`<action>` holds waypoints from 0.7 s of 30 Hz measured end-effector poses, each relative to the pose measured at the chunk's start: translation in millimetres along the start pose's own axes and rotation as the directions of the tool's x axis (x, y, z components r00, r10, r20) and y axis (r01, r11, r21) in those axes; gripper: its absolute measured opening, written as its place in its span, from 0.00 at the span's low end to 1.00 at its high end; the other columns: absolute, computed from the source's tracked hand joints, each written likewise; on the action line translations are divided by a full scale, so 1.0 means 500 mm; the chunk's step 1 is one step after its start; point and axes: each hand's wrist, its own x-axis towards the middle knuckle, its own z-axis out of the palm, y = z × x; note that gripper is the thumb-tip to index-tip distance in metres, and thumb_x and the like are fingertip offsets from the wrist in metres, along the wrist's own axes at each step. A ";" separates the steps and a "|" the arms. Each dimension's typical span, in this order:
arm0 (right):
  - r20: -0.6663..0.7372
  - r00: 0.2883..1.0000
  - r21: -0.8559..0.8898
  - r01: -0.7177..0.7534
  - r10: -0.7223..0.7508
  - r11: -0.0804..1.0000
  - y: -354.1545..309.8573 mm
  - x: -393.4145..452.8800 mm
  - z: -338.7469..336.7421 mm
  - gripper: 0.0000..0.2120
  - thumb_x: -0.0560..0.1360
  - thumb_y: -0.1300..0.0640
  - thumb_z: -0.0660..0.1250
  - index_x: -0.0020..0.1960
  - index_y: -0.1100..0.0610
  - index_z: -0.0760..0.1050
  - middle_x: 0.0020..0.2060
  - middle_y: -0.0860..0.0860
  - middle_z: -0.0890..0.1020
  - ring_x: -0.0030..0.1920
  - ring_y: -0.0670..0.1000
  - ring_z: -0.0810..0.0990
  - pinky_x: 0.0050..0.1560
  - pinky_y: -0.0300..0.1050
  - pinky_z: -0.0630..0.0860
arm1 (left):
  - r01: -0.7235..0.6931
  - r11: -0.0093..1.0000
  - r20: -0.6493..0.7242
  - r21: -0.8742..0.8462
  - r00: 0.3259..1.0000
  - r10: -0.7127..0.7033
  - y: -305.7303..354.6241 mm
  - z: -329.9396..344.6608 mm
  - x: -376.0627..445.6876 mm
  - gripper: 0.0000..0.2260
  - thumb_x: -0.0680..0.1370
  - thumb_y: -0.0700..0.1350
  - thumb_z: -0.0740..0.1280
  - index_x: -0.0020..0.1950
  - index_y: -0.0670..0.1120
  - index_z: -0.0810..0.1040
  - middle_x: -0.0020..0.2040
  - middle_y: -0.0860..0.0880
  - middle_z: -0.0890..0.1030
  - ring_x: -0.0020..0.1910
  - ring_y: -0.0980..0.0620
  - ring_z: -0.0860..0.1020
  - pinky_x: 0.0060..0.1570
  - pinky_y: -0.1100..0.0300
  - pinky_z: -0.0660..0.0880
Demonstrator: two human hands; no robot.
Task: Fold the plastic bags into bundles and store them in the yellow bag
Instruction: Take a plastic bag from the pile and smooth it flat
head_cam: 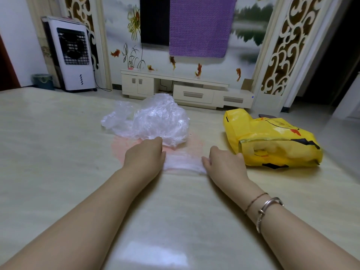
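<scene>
My living room at home, low white TV cabinet (187, 88) against painted fish-and-flower mural wall (124, 36), standing air cooler (73, 55) in corner (plugged in), my pale table (58, 152) in front

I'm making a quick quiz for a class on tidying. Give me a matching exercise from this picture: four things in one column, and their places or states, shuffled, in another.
Things:
1. yellow bag
2. crumpled clear bags
3. pink bag
4. air cooler

Places or states:
A. flat on the table, between the two hands
B. on the floor by the far wall
C. lying on its side, right part of the table
D. heaped behind the left hand

Pairs: 1-C, 2-D, 3-A, 4-B
</scene>
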 end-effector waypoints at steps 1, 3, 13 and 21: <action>-0.007 1.000 -0.033 0.013 -0.014 0.999 -0.002 -0.001 -0.002 0.11 0.81 0.47 0.53 0.51 0.55 0.65 0.50 0.55 0.81 0.52 0.58 0.79 0.44 0.50 0.60 | -0.001 0.999 0.005 0.040 1.000 0.000 0.001 0.000 0.001 0.07 0.82 0.49 0.57 0.50 0.46 0.65 0.46 0.49 0.72 0.49 0.44 0.74 0.41 0.55 0.66; -0.020 0.999 -0.064 0.043 -0.044 0.997 -0.002 -0.004 -0.007 0.12 0.81 0.46 0.53 0.53 0.55 0.64 0.50 0.55 0.81 0.52 0.58 0.79 0.41 0.49 0.60 | -0.009 0.996 0.002 0.090 1.000 0.009 0.002 0.002 0.001 0.06 0.82 0.49 0.57 0.50 0.47 0.63 0.49 0.48 0.72 0.50 0.44 0.74 0.41 0.55 0.66; 0.030 0.983 0.046 0.177 -0.179 0.983 0.007 -0.016 -0.014 0.17 0.80 0.42 0.56 0.44 0.55 0.68 0.46 0.53 0.70 0.52 0.56 0.72 0.44 0.47 0.62 | -0.032 0.980 -0.085 -0.197 0.996 0.015 -0.017 0.012 0.009 0.07 0.80 0.48 0.60 0.50 0.46 0.75 0.47 0.49 0.73 0.52 0.44 0.73 0.50 0.50 0.72; 0.284 0.944 0.934 -0.233 -0.167 0.273 0.029 -0.011 -0.094 0.18 0.77 0.61 0.66 0.32 0.55 0.63 0.26 0.48 0.67 0.27 0.48 0.70 0.28 0.38 0.69 | -0.094 0.686 -0.027 -0.722 0.994 0.107 0.048 -0.036 -0.007 0.12 0.77 0.61 0.62 0.51 0.55 0.79 0.51 0.62 0.79 0.52 0.68 0.74 0.49 0.68 0.67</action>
